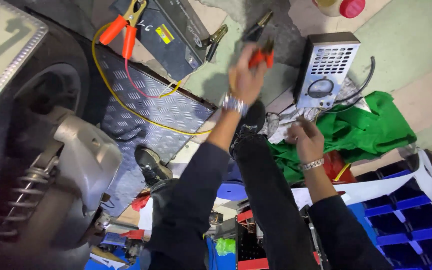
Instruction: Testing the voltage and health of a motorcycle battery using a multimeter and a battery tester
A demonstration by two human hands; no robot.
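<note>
Clamp: red-handled clamp (261,56) with dark jaws, clenched in the left hand (246,77), long axis pointing away from the wrist.
Battery: dark battery (168,30) lies just left of the grip, beyond the fingers.
Right hand (306,140): nearer the body, fingers pinching a thin wire below the metal meter box (326,67).

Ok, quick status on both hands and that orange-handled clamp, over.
Left hand raised, shut on orange clamp. Right hand low by the grey meter box, grip unclear. Green cloth bunched beside it.
</note>
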